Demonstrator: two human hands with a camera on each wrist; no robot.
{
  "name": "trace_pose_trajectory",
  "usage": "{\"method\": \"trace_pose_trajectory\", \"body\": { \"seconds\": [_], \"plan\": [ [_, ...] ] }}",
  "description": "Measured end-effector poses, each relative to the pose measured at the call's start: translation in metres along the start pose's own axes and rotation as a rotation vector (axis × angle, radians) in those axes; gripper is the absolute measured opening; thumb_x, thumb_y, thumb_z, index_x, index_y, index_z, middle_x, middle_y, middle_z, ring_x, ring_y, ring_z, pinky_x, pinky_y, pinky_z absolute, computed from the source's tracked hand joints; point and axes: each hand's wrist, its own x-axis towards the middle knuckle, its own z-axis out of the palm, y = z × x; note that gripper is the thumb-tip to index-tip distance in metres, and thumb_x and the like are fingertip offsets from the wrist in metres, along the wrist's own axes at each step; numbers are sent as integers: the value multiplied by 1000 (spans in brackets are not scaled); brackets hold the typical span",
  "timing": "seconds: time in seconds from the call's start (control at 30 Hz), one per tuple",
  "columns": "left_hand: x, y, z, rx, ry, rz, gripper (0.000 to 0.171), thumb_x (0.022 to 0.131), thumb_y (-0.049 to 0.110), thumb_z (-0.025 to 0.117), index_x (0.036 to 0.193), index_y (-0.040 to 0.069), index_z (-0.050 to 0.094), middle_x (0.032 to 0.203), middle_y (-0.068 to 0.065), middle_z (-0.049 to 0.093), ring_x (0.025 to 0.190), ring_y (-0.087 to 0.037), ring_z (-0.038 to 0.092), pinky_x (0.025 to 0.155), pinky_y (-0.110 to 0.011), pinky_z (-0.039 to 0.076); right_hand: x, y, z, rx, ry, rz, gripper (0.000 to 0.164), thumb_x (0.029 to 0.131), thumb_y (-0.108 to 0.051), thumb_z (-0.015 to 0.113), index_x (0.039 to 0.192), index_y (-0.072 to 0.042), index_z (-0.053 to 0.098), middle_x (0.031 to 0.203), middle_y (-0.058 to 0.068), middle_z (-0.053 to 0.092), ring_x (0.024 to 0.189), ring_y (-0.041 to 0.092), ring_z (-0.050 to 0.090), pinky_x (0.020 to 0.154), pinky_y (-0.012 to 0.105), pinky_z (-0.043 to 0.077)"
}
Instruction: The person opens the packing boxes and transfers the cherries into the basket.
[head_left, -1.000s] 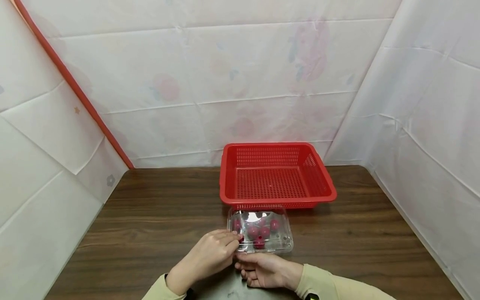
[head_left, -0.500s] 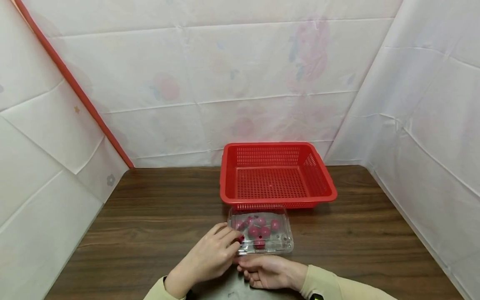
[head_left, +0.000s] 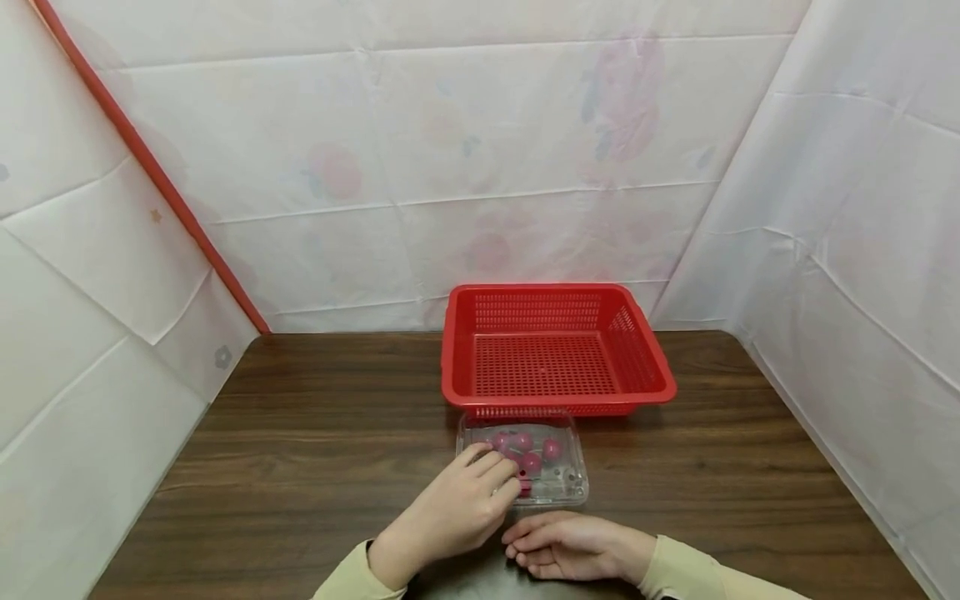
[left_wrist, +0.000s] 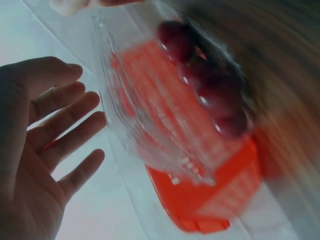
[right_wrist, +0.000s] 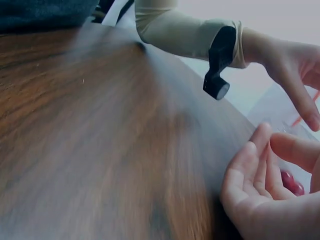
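A clear plastic box holding several round dark-red fruits sits on the table, in front of the red basket. My left hand is over the box's near left part in the head view and hides some of the fruit. In the left wrist view its fingers are spread beside the box's clear wall, with nothing in them. Whether the lid is fastened I cannot tell. Just in front of the box lies my right hand, palm turned inward and fingers loosely bent. The right wrist view shows nothing held between its thumb and fingers.
A red perforated basket stands right behind the box, near the back of the brown wooden table. White patterned sheeting hangs along the back and both sides. The wrists wear a black camera strap.
My left hand has moved right across the box's near part, covering more fruit. My right hand has drawn back to the right, away from the box's front edge.
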Motion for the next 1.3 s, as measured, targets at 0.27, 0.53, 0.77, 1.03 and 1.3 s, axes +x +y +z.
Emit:
{"method": "trace_pose_trajectory", "body": {
  "seconds": [0.27, 0.53, 0.77, 1.03, 1.3],
  "plan": [
    [20, 12, 9, 10, -42, 16, 16, 87, 12, 47, 79, 17, 60, 95, 4, 61, 92, -14, 58, 88, -31, 44, -17, 0, -13, -23, -20, -2, 23, 97, -16, 50, 117, -10, 58, 108, -2, 64, 97, 4, 61, 86, 21, 48],
    [36, 24, 23, 27, -81, 8, 6, 86, 22, 61, 91, 19, 63, 110, 2, 64, 102, -15, 60, 90, -29, 46, -38, -8, -28, -83, 1, -24, 22, 98, -16, 47, 116, -11, 59, 108, -2, 64, 99, 6, 62, 86, 22, 49],
    [46, 30, 32, 56, -87, -9, 13, 88, 29, 61, 98, 21, 63, 112, 0, 63, 102, -18, 59, 86, -29, 48, -49, -19, -35, -264, 132, -14, 20, 95, -19, 53, 107, -8, 65, 100, -2, 67, 87, 6, 64, 74, 21, 51],
    [54, 32, 34, 128, -120, -26, 13, 88, 28, 62, 99, 22, 65, 95, 6, 58, 88, -13, 55, 72, -25, 45, -62, -32, -43, -490, 298, -80, 24, 92, -20, 57, 106, -2, 64, 96, 0, 69, 84, 11, 65, 69, 25, 51],
    [60, 36, 34, 101, -199, -54, 18, 86, 28, 64, 103, 23, 62, 94, 2, 58, 82, -15, 54, 66, -27, 47, -66, -39, -53, -535, 252, -136, 22, 91, -16, 60, 108, -3, 66, 97, -2, 70, 90, 9, 64, 76, 26, 52]
  ]
}}
